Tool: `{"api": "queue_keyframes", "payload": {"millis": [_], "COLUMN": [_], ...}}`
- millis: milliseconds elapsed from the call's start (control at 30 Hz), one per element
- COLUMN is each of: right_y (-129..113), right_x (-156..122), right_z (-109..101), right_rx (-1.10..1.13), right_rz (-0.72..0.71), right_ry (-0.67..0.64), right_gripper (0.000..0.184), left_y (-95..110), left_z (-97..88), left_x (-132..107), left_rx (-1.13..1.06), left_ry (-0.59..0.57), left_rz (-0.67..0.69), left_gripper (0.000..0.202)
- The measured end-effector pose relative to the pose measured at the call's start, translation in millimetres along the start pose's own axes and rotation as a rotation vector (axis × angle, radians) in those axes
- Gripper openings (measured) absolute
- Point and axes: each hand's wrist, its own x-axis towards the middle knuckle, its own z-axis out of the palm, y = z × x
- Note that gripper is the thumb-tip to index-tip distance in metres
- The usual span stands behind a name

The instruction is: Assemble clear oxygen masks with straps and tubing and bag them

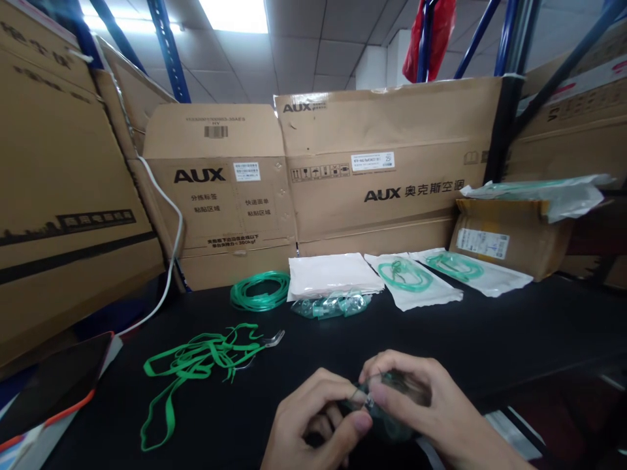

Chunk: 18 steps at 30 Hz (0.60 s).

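Low in the head view, both hands work close together on a clear green-tinted oxygen mask. My right hand is closed around the mask, its thumb pressing the near edge. My left hand has thumb and forefinger pinched at the mask's edge, next to a small shiny piece between the two hands. The fingers hide part of the mask. To the left lies a loose tangle of flat green elastic straps, with a small clear plastic piece at its right end.
Behind are a coil of green tubing, a stack of white pouches, several clear masks and packed tubing sets. A small carton stands right; a tablet-like device lies left. Large cardboard panels wall the black table.
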Motion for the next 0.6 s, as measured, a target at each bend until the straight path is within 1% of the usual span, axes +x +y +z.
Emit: {"api": "queue_keyframes", "payload": {"millis": [100,300,433,600], "right_y": [5.3,4.7,6.0,10.0], "right_x": [1.1,1.1,2.2,2.6], "right_z": [-0.7,1.0,1.3,1.5], "right_rx": [-0.024,-0.016,-0.005,0.042], "right_rz": [-0.023,-0.042,-0.045,-0.073], "right_ry": [0.005,-0.001,-0.024,-0.046], "right_gripper": [0.042,0.042,0.044,0.039], "left_y": [0.5,5.6,9.7,10.7], "left_z": [0.0,1.4,2.8,4.2], "left_x": [1.1,3.0,2.4,1.0], "left_rx": [0.015,0.052,0.062,0.074], "left_ry": [0.0,0.008,0.02,0.021], "left_rz": [0.015,0.053,0.046,0.024], "left_gripper": [0.018,0.006,0.006,0.01]}}
